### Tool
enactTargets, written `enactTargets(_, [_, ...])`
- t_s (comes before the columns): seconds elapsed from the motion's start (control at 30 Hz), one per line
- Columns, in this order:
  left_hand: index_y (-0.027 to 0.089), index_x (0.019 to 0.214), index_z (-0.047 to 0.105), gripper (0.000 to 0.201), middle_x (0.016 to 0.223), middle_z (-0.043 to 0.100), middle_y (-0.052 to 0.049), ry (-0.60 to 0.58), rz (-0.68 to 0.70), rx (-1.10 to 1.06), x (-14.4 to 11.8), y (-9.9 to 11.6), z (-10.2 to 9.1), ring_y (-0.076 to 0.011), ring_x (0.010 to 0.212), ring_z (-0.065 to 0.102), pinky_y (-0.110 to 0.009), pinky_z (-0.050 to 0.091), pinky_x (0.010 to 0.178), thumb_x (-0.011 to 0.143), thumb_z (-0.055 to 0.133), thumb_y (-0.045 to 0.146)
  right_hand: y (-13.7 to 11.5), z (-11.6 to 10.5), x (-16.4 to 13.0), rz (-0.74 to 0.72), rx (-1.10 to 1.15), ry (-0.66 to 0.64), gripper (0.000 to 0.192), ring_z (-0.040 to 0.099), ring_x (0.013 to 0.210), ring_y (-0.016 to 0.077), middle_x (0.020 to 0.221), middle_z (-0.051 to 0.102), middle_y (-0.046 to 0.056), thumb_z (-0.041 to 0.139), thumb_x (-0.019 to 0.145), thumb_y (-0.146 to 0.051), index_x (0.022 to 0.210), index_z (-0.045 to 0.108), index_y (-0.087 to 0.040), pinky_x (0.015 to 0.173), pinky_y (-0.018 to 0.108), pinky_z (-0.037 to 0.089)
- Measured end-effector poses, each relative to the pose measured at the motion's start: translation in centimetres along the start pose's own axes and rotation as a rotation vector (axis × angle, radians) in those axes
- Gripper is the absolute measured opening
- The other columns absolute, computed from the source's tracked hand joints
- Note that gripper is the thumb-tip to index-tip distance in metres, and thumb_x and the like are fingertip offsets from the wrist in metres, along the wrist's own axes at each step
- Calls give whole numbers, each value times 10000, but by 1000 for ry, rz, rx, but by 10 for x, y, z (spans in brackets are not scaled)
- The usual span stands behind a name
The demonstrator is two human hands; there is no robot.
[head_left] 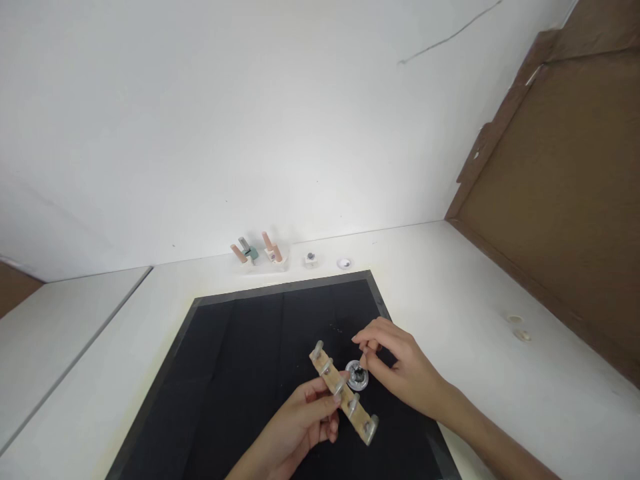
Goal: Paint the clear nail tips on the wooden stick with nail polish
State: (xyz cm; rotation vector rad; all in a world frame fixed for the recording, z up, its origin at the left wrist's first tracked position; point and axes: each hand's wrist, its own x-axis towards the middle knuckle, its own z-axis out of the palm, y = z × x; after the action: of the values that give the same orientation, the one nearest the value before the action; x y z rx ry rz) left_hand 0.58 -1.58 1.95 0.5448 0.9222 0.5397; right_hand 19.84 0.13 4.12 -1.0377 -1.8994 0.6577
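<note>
My left hand (307,417) is closed on a narrow wooden strip (359,420), gripping it near its middle between thumb and fingers. Several shiny, silvery nail tips (371,430) stand in a row along the strip, which slants down to the right. Just beyond it, a small round dish (357,383) with dark and glittery bits sits on the black mat (240,373). Over the dish's right edge hovers my right hand (400,360), thumb and fingertips drawn together. Whatever they may pinch is too small to make out.
Nail polish bottles with pink caps (273,250) and a grey-capped one (245,245) lean in a clear holder at the back. Beside them are a small pot (311,261) and a shallow white dish (345,264). Brown board (565,213) walls the right side.
</note>
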Motion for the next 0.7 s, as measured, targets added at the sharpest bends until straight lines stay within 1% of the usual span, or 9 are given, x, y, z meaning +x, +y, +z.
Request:
enactTargets(0.13, [137,963,678,349,542,508,37,14,-1,2,-1,1,1,-48,471,422,-196,363,513,645,745,264,0,0,0,9,-9,-9,298,543,702,178,696,554,16,448,785,18,934,569,-209,613,299,476])
enactTargets(0.3, [142,972,677,352,540,507,39,-4,-1,3,0,-1,0,-43,465,427,-191,364,511,652,742,275,1,0,1,26,-30,-17,289,537,707,175,699,543,13,456,778,25,918,568,-201,621,297,465])
enactTargets(0.5, [144,974,676,350,543,512,38,4,-5,3,-1,1,1,-42,467,430,-187,367,512,655,740,274,1,1,0,37,-25,-29,263,539,711,177,699,546,16,459,783,10,899,572,-197,614,293,459])
enactTargets(0.7, [140,954,682,381,546,524,35,21,-13,17,-2,3,3,-38,461,429,-182,362,503,618,764,298,-1,0,0,69,64,49,221,555,726,189,678,586,19,465,822,-45,921,584,-202,670,325,460])
